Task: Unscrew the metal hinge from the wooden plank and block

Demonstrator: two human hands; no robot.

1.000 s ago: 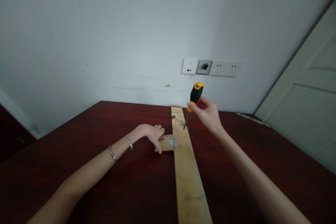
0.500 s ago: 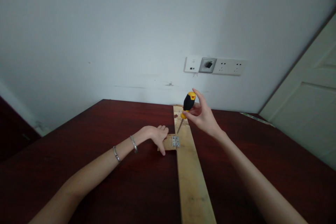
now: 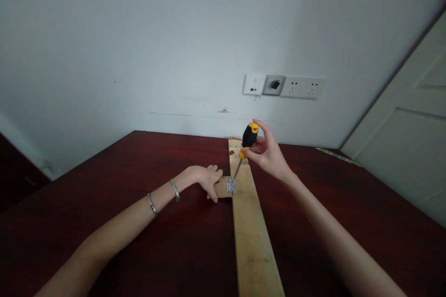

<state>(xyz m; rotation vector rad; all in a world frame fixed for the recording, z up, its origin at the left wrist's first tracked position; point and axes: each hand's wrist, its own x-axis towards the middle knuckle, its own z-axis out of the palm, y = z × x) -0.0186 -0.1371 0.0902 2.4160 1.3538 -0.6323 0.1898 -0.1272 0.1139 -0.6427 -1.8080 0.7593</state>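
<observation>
A long pale wooden plank (image 3: pixel 252 241) lies on the dark red table (image 3: pixel 139 222), running away from me. A small wooden block (image 3: pixel 222 188) sits against its left edge, joined by a small metal hinge (image 3: pixel 230 186). My left hand (image 3: pixel 205 178) rests on the block with its fingers curled over it, pressing it down. My right hand (image 3: pixel 268 151) grips a black and yellow screwdriver (image 3: pixel 248 139) by the handle, held nearly upright. Its tip comes down at the hinge.
A white wall stands behind the table, with a row of sockets (image 3: pixel 284 86). A pale door (image 3: pixel 407 134) is at the right. A thin strip (image 3: pixel 336 155) lies at the table's far right edge.
My right hand has lowered the screwdriver and moved it left, so the tip now meets the hinge. My left hand has stayed on the block.
</observation>
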